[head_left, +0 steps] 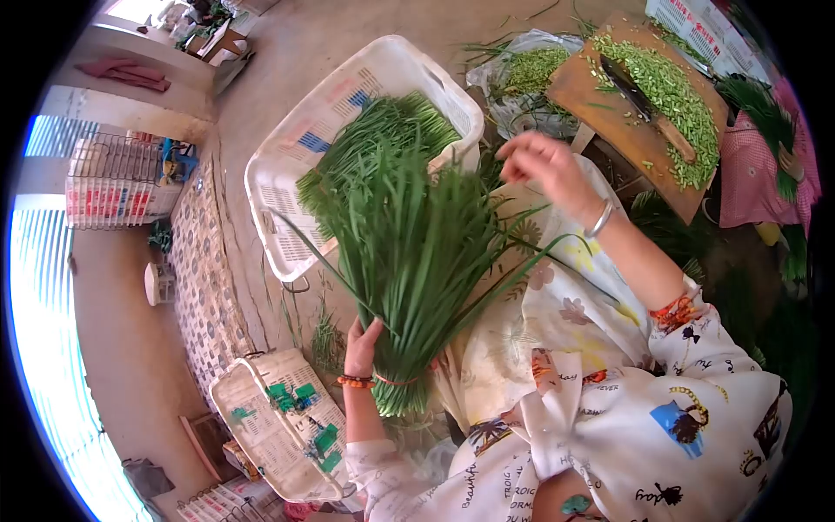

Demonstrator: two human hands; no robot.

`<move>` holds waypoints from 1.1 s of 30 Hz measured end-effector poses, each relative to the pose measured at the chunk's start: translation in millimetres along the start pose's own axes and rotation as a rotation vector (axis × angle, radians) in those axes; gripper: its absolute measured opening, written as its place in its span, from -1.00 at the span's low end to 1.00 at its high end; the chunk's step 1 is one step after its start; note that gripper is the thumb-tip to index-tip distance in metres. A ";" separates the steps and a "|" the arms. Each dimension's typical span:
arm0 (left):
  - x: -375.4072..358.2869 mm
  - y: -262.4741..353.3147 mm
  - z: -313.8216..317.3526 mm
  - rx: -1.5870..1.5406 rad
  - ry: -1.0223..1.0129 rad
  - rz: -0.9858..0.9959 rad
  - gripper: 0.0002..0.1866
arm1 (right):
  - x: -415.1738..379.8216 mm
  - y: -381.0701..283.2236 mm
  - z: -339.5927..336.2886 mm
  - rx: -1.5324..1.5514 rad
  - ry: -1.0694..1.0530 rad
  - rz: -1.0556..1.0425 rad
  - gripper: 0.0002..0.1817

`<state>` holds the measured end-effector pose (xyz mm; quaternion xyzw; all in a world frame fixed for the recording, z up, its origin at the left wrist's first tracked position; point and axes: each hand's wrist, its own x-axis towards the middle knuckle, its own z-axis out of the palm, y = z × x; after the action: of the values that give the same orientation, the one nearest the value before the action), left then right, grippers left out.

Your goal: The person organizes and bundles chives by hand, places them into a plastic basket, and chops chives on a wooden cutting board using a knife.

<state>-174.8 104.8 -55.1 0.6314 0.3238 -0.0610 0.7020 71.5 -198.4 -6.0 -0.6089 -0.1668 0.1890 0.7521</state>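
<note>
My left hand [362, 350] is wrapped round the lower part of a large bunch of garlic chives [417, 252]. The leaves fan upward over my lap, and a thin reddish band circles the bunch near its cut stems. Raised to the right of the leaf tips, my right hand [552, 177] has its fingers loosely bent and apart, with nothing visible in it. Beyond the bunch stands a white plastic crate [283, 170] with more chives [383, 130] laid inside; the held leaves hide part of its near side.
A wooden board [578, 83] at upper right bears a knife [626, 87] and chopped green pieces [665, 74]. Beside it, another person in pink [752, 170] holds chives. At lower left sits a handled basket [239, 383] with green ties. Scraps lie on the floor.
</note>
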 end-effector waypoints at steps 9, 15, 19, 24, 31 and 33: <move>-8.5 18.2 35.9 0.050 -0.021 0.086 -0.71 | -41.5 12.8 110.9 -0.723 -0.451 -0.832 -0.74; -7.5 12.7 35.8 0.042 0.096 0.086 -0.73 | -75.8 45.9 116.0 -1.148 -0.661 -0.647 -0.53; -7.0 14.2 39.8 0.072 0.069 0.094 -0.72 | -80.1 48.0 111.8 -1.116 -0.655 -0.617 -0.55; -5.1 16.7 40.1 0.133 0.041 0.095 -0.62 | -71.3 48.5 118.3 -1.104 -0.746 -0.521 -0.63; -5.2 22.4 50.4 0.643 0.006 0.341 -0.23 | -74.0 76.6 124.2 -1.074 -0.553 -0.601 -0.67; 0.4 24.7 47.7 0.648 0.053 0.280 -0.27 | -72.3 79.5 126.2 -1.025 -0.414 -0.713 -0.67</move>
<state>-144.3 65.6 -34.7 0.8609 0.2160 -0.0471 0.4582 -58.8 -111.2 -59.7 -0.7486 -0.5685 -0.0618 0.3356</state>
